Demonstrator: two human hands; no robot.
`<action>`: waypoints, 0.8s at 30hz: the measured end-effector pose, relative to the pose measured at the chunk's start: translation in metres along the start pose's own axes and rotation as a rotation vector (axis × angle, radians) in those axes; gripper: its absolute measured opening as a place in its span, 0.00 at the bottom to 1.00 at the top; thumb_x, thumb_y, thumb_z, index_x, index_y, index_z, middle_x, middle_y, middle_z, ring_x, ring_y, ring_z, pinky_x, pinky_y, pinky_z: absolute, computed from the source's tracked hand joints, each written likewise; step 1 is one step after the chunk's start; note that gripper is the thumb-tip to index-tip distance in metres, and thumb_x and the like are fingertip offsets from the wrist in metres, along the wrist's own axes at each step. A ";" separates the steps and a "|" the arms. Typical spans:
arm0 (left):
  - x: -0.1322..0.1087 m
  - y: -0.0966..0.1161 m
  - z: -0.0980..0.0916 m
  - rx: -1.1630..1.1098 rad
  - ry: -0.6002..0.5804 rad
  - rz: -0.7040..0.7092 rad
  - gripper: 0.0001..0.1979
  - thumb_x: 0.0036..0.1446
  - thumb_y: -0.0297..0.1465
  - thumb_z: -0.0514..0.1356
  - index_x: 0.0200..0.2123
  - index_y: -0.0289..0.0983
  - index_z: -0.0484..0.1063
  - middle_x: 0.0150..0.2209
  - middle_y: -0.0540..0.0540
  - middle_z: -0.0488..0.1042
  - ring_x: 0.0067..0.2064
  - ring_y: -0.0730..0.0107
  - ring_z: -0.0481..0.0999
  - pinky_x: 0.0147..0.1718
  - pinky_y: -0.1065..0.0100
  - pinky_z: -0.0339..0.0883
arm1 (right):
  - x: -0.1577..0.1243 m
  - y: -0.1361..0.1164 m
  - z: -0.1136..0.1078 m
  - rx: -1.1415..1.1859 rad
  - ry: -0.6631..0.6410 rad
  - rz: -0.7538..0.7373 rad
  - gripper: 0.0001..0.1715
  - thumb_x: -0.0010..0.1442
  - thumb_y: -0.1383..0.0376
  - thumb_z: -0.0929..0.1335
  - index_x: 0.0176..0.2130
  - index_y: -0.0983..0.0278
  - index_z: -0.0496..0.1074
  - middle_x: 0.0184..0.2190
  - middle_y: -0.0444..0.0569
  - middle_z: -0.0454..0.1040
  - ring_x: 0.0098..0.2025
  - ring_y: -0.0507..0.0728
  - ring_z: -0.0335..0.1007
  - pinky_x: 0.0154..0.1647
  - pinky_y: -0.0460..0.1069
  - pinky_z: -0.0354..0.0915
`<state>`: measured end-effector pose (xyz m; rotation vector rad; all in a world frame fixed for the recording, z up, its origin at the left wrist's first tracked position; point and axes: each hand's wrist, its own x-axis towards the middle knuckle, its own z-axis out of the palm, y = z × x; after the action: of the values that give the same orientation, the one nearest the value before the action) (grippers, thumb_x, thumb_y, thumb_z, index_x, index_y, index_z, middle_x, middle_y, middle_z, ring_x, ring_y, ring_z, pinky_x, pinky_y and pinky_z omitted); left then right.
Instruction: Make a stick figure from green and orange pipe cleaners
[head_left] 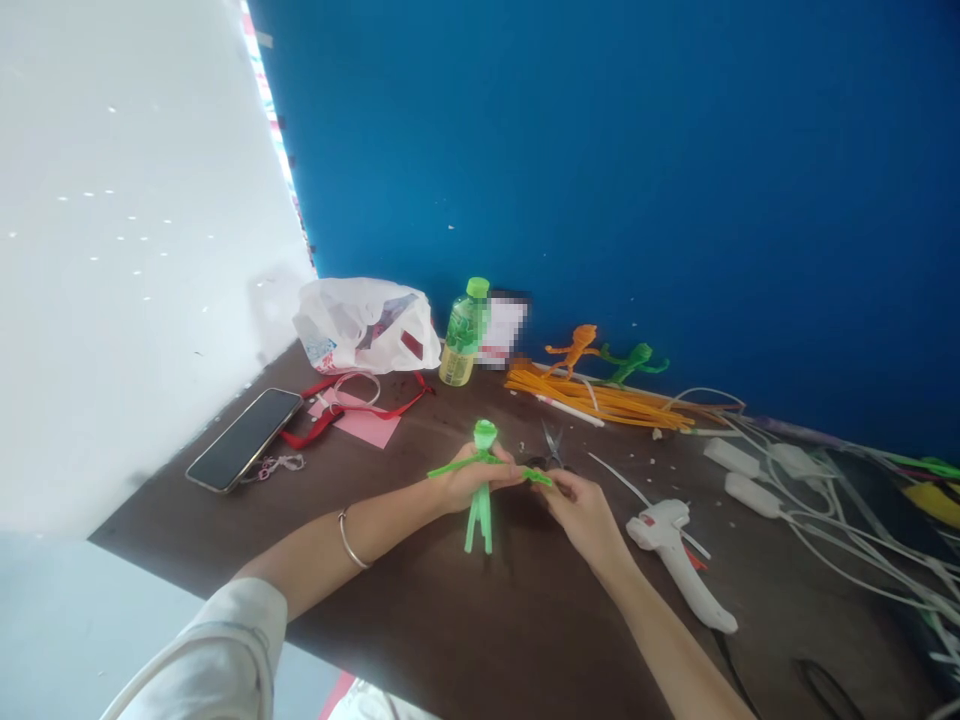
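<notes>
A bright green pipe-cleaner figure stands upright in front of me, with a round head, two legs and arms spread sideways. My left hand grips it around the middle. My right hand pinches the end of one of its arms between finger and thumb. Just beyond my hands lie open metal scissors, partly hidden by my fingers. A white glue gun lies on its side to the right of my right wrist.
On the dark wooden table are a smartphone, red ribbon, pink paper, a white plastic bag, and a green-capped bottle. Orange pipe cleaners, orange and green figures, and white cables with power adapters lie along the blue wall.
</notes>
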<state>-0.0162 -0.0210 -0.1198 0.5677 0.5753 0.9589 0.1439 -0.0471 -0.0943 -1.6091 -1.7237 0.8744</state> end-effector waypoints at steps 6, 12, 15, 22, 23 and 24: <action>0.002 -0.004 -0.001 0.148 0.140 0.211 0.16 0.32 0.28 0.69 0.22 0.33 0.64 0.25 0.50 0.69 0.34 0.66 0.74 0.40 0.64 0.64 | -0.014 -0.004 0.012 -0.145 0.044 -0.059 0.18 0.57 0.57 0.58 0.32 0.65 0.71 0.27 0.50 0.75 0.30 0.57 0.70 0.29 0.48 0.63; 0.004 -0.006 -0.001 0.255 0.166 0.306 0.15 0.32 0.31 0.69 0.21 0.34 0.65 0.25 0.48 0.72 0.34 0.66 0.74 0.37 0.67 0.64 | -0.026 -0.022 0.005 -0.641 0.158 -0.326 0.16 0.59 0.61 0.57 0.30 0.62 0.70 0.22 0.47 0.71 0.20 0.52 0.63 0.23 0.46 0.55; 0.004 -0.006 0.000 0.299 0.151 0.309 0.15 0.32 0.32 0.69 0.20 0.34 0.64 0.24 0.48 0.72 0.34 0.66 0.74 0.35 0.68 0.65 | -0.023 -0.025 -0.005 -0.790 0.199 -0.472 0.17 0.60 0.62 0.57 0.30 0.64 0.71 0.24 0.49 0.71 0.24 0.53 0.65 0.28 0.48 0.56; 0.004 -0.005 -0.004 0.354 0.034 0.229 0.15 0.32 0.33 0.68 0.20 0.33 0.65 0.24 0.48 0.71 0.34 0.63 0.75 0.35 0.67 0.65 | -0.006 -0.020 -0.025 -0.341 0.097 -0.280 0.12 0.57 0.59 0.60 0.31 0.61 0.71 0.31 0.48 0.75 0.32 0.56 0.71 0.34 0.49 0.64; 0.004 -0.005 -0.004 0.350 0.027 0.225 0.16 0.32 0.33 0.68 0.20 0.33 0.64 0.24 0.48 0.70 0.35 0.62 0.75 0.35 0.66 0.65 | -0.005 -0.020 -0.026 -0.248 0.085 -0.197 0.12 0.55 0.58 0.62 0.31 0.61 0.71 0.29 0.47 0.75 0.30 0.56 0.71 0.33 0.49 0.65; 0.005 -0.005 -0.004 0.340 0.024 0.221 0.16 0.31 0.33 0.69 0.19 0.33 0.64 0.24 0.49 0.69 0.35 0.62 0.75 0.35 0.66 0.65 | -0.003 -0.019 -0.027 -0.147 0.068 -0.115 0.12 0.53 0.57 0.63 0.30 0.62 0.71 0.27 0.47 0.75 0.29 0.56 0.72 0.32 0.49 0.66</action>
<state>-0.0138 -0.0184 -0.1269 0.9390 0.7139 1.0842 0.1541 -0.0496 -0.0631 -1.5960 -1.8487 0.6435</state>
